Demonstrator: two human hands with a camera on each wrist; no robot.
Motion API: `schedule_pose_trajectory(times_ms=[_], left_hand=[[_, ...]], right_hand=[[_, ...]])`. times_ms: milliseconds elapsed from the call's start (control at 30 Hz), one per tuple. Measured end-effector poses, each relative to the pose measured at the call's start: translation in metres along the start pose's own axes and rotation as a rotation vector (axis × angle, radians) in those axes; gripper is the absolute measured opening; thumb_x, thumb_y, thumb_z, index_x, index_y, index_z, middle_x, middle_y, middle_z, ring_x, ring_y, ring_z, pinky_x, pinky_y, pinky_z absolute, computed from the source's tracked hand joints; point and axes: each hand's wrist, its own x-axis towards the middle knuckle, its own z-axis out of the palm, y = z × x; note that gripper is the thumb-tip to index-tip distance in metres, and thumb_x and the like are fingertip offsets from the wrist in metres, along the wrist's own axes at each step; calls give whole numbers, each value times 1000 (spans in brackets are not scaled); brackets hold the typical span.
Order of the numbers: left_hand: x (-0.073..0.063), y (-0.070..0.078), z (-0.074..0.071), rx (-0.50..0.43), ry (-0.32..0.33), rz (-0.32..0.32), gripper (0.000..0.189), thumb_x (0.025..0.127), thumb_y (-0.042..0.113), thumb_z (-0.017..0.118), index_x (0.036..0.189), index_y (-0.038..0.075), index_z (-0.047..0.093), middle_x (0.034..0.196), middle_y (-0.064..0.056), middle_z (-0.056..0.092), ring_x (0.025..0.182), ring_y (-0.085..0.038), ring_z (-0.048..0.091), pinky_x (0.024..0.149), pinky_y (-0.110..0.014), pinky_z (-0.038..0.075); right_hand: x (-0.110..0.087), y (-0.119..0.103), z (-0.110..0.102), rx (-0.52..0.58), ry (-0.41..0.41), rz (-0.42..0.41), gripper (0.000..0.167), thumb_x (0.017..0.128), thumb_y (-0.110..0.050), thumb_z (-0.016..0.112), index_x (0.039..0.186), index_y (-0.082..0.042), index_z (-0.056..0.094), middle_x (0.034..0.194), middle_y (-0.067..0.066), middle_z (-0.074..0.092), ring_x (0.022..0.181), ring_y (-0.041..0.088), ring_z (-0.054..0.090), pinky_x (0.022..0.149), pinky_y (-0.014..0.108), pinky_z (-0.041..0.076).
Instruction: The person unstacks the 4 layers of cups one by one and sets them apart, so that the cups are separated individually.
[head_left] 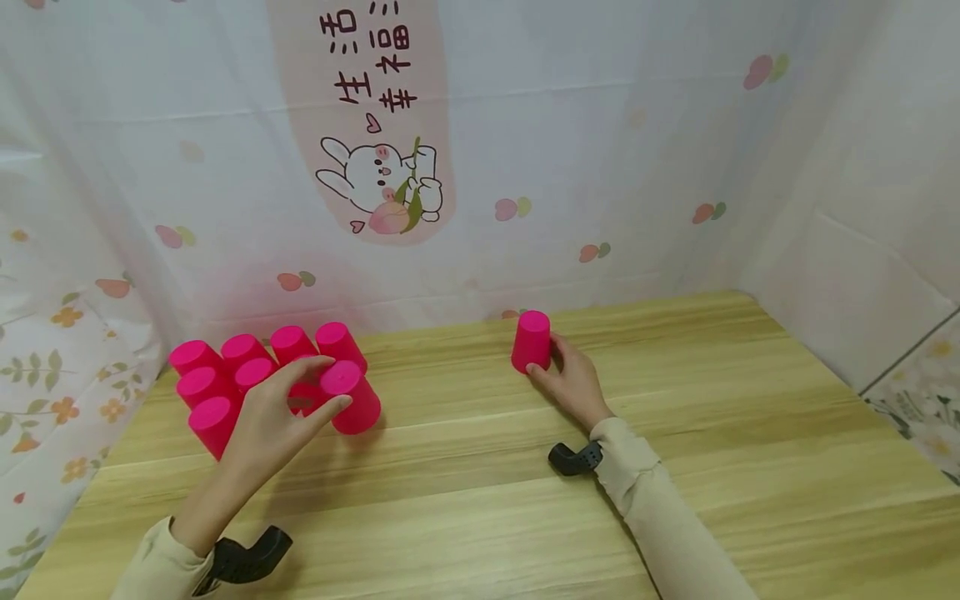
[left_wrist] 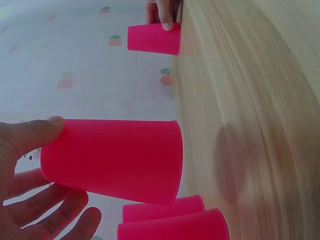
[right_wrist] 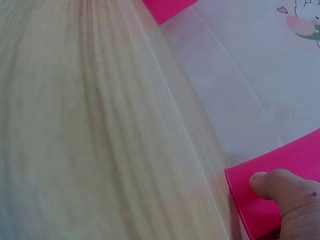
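Observation:
My left hand pinches a pink cup between thumb and fingers near its closed end, which faces up. In the left wrist view this cup hangs above the table, its shadow falling on the wood. On the right, my right hand grips another pink cup, upside down at the back of the table. The right wrist view has my thumb on the side of that cup, near its rim; the other fingers are mostly hidden.
Several upside-down pink cups are grouped in rows at the table's back left, partly behind my left hand. The wooden table ends at a white printed cloth. Each wrist bears a black piece.

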Motion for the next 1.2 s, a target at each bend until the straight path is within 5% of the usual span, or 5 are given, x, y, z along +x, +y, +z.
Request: schedule_pose_trajectory(times_ms=[167, 400, 900, 1100, 1200], left_hand=[[-5, -1, -5, 22, 19, 5, 48, 68, 12, 83, 111, 4, 62, 91, -1, 66, 78, -13, 60, 60, -27, 54], [-12, -4, -16, 33, 34, 6, 50, 68, 10, 83, 112, 2, 61, 92, -4, 66, 81, -15, 61, 62, -13, 49], [-32, -15, -30, 99, 25, -34, 48, 68, 10, 82, 110, -2, 62, 81, -3, 64, 70, -19, 57, 56, -12, 47], [-40, -19, -32, 166, 10, -79, 51, 71, 12, 81, 113, -7, 60, 88, -13, 65, 72, -23, 56, 55, -18, 46], [-42, -23, -32, 165, 14, -76, 52, 70, 10, 81, 113, -10, 59, 93, -20, 65, 75, -28, 59, 60, -11, 43]], right_hand=[[-1, 1, 1, 8, 6, -21, 60, 83, -20, 68, 132, 6, 44, 127, 23, 53, 116, 35, 51, 97, 46, 40], [0, 2, 2, 30, -1, -3, 60, 83, -20, 67, 133, 5, 43, 128, 22, 52, 118, 34, 49, 98, 45, 39], [-2, -1, -1, 16, -11, 12, 63, 84, -22, 66, 134, 7, 41, 130, 23, 50, 119, 35, 48, 99, 45, 38], [0, 0, 0, 15, -4, -1, 63, 84, -23, 66, 134, 6, 41, 129, 22, 51, 118, 34, 49, 99, 45, 38], [1, 0, 0, 10, -2, -7, 63, 84, -23, 66, 134, 6, 41, 129, 23, 51, 118, 34, 49, 99, 45, 38]])
